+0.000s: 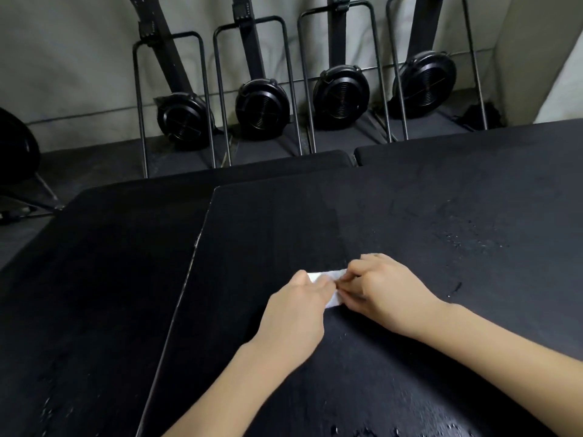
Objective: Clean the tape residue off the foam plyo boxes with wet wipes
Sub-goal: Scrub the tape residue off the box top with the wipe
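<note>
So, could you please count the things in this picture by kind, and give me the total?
Hands: 2, left hand and right hand, both holding the wipe
White wet wipe: 1
Black foam plyo boxes: 4 visible tops
Black fan-wheel machines standing upright against the wall: 4
Total: 11

Near box (410, 222): wipe (328, 274) on top, between left hand (296, 313) and right hand (388, 288).
Left: second box (104, 263).
Behind: four rowing machines (262, 108) along wall.
</note>
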Demonstrator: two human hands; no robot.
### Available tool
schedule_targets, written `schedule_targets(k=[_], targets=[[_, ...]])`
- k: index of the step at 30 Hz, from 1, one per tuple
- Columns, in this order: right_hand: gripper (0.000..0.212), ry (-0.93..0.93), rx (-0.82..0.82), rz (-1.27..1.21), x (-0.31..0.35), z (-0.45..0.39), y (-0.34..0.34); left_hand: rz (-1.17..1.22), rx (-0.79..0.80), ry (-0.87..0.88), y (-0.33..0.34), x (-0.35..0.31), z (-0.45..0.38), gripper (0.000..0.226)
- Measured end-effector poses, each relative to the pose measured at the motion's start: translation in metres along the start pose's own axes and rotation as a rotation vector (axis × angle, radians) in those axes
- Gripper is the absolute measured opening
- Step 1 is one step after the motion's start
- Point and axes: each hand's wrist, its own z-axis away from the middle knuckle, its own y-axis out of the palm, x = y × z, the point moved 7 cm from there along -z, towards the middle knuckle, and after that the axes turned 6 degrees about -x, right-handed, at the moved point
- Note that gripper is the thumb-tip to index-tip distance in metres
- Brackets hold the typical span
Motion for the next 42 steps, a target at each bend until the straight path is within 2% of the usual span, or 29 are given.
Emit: schedule_targets(k=[5, 9, 11, 14, 17, 19, 21, 24, 27, 29, 32, 34, 37, 42], targets=[[0.036, 0.11, -0.021, 0.065, -0.006, -0.027, 0.009, -0.052, -0.049, -0.026, 0.005, 0.013, -0.034, 0.035], [0.036, 0.338, 0.128, 0.053, -0.023, -0.038, 0.021, -0.051, -0.026, -0.057, 0.005, 0.018, -0.057, 0.049], [0.036, 0.369, 0.146, 0.033, -0.024, -0.037, 0.024, -0.098, -0.031, -0.045, 0.006, 0.019, -0.063, 0.051], [0.04, 0.326, 0.157, 0.022, -0.013, -0.027, 0.017, -0.192, -0.041, -0.009, 0.005, 0.013, -0.058, 0.055], [0.043, 0.249, 0.135, 0.022, 0.004, -0.011, 0.007, -0.216, -0.042, 0.001, 0.002, 0.005, -0.039, 0.049], [0.043, 0.192, 0.048, 0.022, 0.015, 0.001, -0.001, -0.177, -0.056, -0.004, -0.003, -0.004, -0.019, 0.046], [0.036, 0.155, -0.044, 0.037, 0.025, 0.011, -0.009, -0.101, -0.075, -0.005, -0.008, -0.014, 0.003, 0.052], [0.033, 0.103, -0.08, 0.061, 0.04, 0.021, -0.012, -0.06, -0.116, 0.019, -0.013, -0.023, 0.029, 0.056], [0.039, 0.094, -0.12, 0.031, 0.038, 0.023, -0.011, -0.024, -0.094, 0.002, -0.007, -0.016, 0.03, 0.043], [0.031, 0.121, -0.096, -0.016, 0.029, 0.019, -0.007, -0.015, -0.077, -0.019, -0.007, -0.013, 0.021, 0.036], [0.026, 0.171, -0.035, -0.036, 0.021, 0.012, -0.002, -0.039, -0.067, -0.005, -0.006, -0.011, 0.005, 0.054], [0.027, 0.202, -0.024, -0.039, 0.022, 0.01, -0.003, -0.058, -0.043, -0.009, -0.004, -0.007, 0.0, 0.059], [0.025, 0.201, -0.003, -0.035, 0.034, 0.018, -0.011, -0.07, -0.019, -0.002, -0.009, -0.01, 0.015, 0.052], [0.037, 0.16, -0.015, -0.056, 0.078, 0.068, -0.037, -0.016, -0.055, 0.048, -0.022, -0.043, 0.089, 0.04]])
